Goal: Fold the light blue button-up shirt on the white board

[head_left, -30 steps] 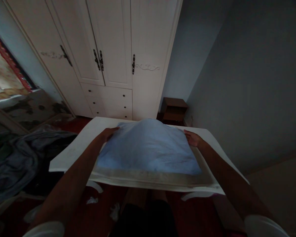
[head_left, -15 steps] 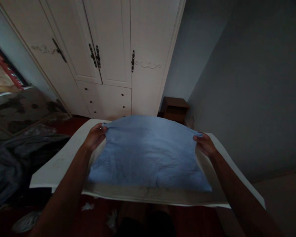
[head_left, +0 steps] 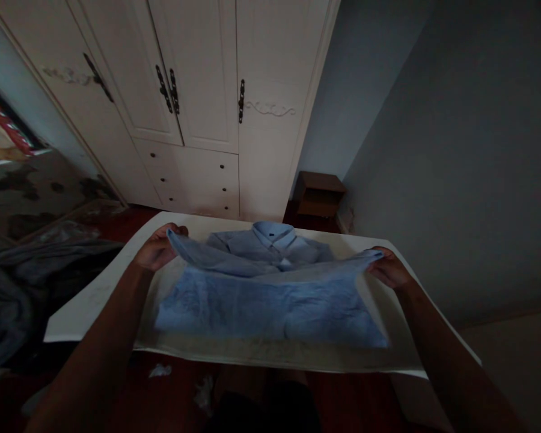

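- Lying across the table [head_left: 90, 300], the light blue shirt [head_left: 261, 310] occupies the space between the two hands; its spread part is longest from side to side, roughly parallel to the near table edge.
- Fingers of the left hand [head_left: 157, 248]: pinched on the shirt's left corner, lifted above the surface; fingers of the right hand [head_left: 390, 269]: likewise closed upon the opposite corner, with a small peak of fabric beyond the grip.
- Raised edge [head_left: 270, 278]: strung from one hand to the other and sagging in the middle; the two corners stand higher than the centre; both ends are in contact with fingers, so neither hand is the nearer to it.
- Collar [head_left: 273, 231]: on the far side of the raised edge, near the table's far margin and about midway between the hands; apart from both sets of fingers.
- Near panel: creased, resting on a pale cloth [head_left: 315, 361] on the person's side of the raised edge; whether it is one layer or several cannot be told.
- Surroundings: a white wardrobe [head_left: 207, 72] beyond the table; a small brown cabinet [head_left: 320, 181] to its right; a dark heap of clothing [head_left: 18, 288] at far left, well apart from the shirt.
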{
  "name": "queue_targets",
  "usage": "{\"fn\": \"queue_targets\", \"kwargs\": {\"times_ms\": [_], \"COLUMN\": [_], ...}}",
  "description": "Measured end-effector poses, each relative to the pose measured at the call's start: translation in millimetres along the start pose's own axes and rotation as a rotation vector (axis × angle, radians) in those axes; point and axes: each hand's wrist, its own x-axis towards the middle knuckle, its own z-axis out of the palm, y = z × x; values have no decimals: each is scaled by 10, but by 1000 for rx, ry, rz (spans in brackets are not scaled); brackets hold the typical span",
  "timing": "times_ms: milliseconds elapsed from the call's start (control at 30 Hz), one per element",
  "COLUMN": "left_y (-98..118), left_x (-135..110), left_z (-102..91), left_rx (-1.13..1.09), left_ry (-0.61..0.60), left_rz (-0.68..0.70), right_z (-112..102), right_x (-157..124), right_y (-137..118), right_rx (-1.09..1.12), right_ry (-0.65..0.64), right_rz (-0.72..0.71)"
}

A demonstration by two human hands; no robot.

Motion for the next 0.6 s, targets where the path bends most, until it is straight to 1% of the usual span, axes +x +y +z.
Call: {"fn": "queue_targets", "kwargs": {"times_ms": [33,67,100,133,167,233,267,300,333,400,467,533,600], "left_y": [21,40,61,84,113,189,235,283,329,395,400,335,217], "left_x": [41,70,86,88,78,28,-6,-41,-75,-132,-168,-183,-179], "left_z": [27,41,42,32,17,-5,2,26,70,215,420,649,861], "left_rx": [-19,-28,-19,11,67,233,328,420,504,630,755,930,1144], "left_ry": [38,68,74,52,-2,-150,-220,-273,-303,-321,-300,-287,-312], "left_rz": [12,2,-41,-112,-207,-392,-455,-495,-518,-534,-489,-362,-230], "right_z": [22,39,48,49,43,23,18,23,42,129,270,443,618], "right_x": [40,70,88,93,83,28,-12,-56,-101,-185,-250,-296,-329], "right_y": [-23,-52,-87,-125,-164,-240,-276,-310,-342,-398,-438,-456,-454], "right_rx": [27,45,41,10,-40,-164,-214,-247,-271,-332,-422,-508,-556], "right_ry": [15,2,-47,-135,-252,-518,-635,-724,-782,-813,-778,-719,-652], "right_rz": [-15,-17,1,39,89,192,229,248,253,223,160,105,62]}}
